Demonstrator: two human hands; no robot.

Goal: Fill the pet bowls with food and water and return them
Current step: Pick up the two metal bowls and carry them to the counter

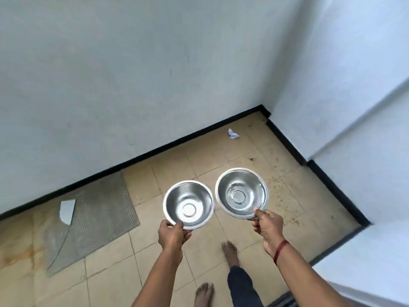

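1. Two round, shiny stainless-steel pet bowls are held side by side above the beige tiled floor (199, 169), near the corner of a pale blue-grey wall (132, 74).
2. The left hand (172, 237) is closed on the near rim of the left steel bowl (189, 204), thumb on top, fingers underneath.
3. The right hand (269, 226) pinches the near rim of the right steel bowl (241, 192) the same way; a red thread band circles that wrist.
4. Both bowls look empty: bare metal shows to the bottom, with no kibble and no clear water.
5. Judged from this, the task is at its start. The bowls are picked up; filling with food and water, and setting them back, remain.
6. A grey ribbed mat (95, 218) with a torn paper scrap lies left on the floor, possibly their return spot.
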